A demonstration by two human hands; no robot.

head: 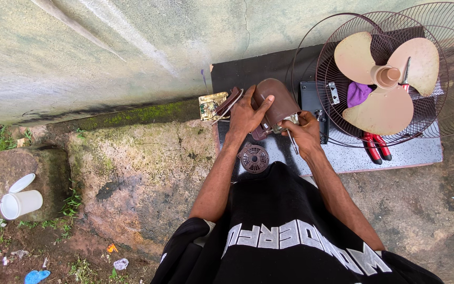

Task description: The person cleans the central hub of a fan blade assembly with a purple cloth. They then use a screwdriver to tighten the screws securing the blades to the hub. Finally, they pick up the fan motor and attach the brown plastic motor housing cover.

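Note:
My left hand (247, 113) grips a brown, rounded fan motor housing (277, 100) and holds it over a grey speckled board (395, 152). My right hand (304, 131) holds a thin screwdriver (292, 142) with its tip up against the housing's underside. A small round brown vent cover (254, 158) lies on the board just below my left wrist. A green circuit board (212, 105) and a brown plastic part (230, 101) lie to the left of the housing.
A wire fan guard (382, 79) holds a beige three-blade fan blade (384, 79), a purple cloth (357, 93) and a red-handled screwdriver (406, 71). Red pliers (375, 146) lie beneath it. A dark box (311, 102) sits by my right hand. A white cup (21, 203) rests on a stone at left.

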